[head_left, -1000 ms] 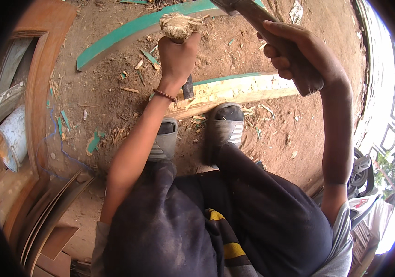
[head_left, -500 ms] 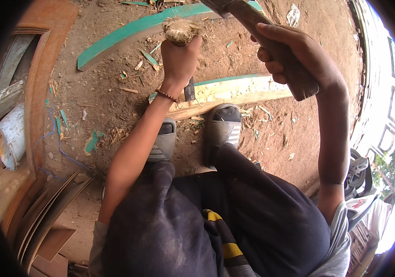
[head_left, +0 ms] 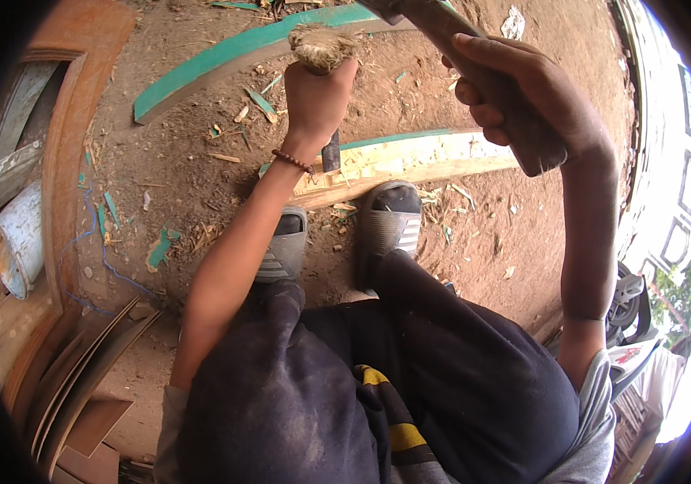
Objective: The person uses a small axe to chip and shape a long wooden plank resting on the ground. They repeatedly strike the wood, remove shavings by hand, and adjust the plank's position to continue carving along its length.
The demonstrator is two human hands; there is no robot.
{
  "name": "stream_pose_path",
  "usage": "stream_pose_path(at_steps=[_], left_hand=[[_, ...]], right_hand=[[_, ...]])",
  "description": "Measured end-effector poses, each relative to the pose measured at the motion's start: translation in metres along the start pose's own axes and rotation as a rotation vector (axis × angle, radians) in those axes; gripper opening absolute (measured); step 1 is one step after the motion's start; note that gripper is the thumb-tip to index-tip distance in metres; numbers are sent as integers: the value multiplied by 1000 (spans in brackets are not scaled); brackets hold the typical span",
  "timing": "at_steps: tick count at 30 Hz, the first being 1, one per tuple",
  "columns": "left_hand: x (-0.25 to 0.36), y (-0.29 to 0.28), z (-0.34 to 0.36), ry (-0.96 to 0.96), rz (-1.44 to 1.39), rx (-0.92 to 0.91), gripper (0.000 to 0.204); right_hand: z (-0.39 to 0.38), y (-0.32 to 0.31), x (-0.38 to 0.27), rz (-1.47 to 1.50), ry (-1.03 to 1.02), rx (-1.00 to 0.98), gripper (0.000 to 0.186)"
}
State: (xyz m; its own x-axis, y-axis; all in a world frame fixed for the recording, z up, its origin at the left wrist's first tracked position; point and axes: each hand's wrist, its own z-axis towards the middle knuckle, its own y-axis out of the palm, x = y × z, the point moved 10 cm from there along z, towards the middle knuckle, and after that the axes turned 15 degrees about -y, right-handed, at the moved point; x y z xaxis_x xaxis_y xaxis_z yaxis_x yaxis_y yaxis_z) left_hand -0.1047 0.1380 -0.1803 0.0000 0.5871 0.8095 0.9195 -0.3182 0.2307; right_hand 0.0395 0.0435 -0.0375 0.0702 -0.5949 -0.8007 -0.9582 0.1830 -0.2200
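Observation:
My left hand point(head_left: 318, 101) is closed around the handle of a chisel point(head_left: 331, 155). Its frayed, mushroomed wooden top sticks out above my fist, and the dark flat blade points down at a curved piece of wood point(head_left: 410, 164). That wood has a pale, chipped upper face and a green painted far edge; it lies just in front of my feet. Raised at the right, my right hand point(head_left: 523, 89) grips the dark handle of a hammer point(head_left: 474, 60). The hammer's head is partly cut off at the top of the view.
A second curved wood piece point(head_left: 224, 60), painted green, lies farther off on the dirt ground. Wood chips and green flakes are scattered around. At the left stand a brown wooden frame point(head_left: 71, 161), a white bucket point(head_left: 18, 242) and thin boards point(head_left: 79, 387). My sandalled feet point(head_left: 392, 230) are close to the chipped wood.
My right hand and the hammer have shifted slightly to the right. My left hand and the chisel top have moved a little to the right; the chipped wood lies in the same place.

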Motion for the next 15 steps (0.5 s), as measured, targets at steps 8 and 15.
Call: stream_pose_path(at_steps=[8, 15], left_hand=[[2, -5, -1, 48, 53, 1, 43], [1, 0, 0, 42, 73, -9, 45]], right_hand=[[2, -3, -18, 18, -37, 28, 35], [5, 6, -23, 28, -5, -49, 34]])
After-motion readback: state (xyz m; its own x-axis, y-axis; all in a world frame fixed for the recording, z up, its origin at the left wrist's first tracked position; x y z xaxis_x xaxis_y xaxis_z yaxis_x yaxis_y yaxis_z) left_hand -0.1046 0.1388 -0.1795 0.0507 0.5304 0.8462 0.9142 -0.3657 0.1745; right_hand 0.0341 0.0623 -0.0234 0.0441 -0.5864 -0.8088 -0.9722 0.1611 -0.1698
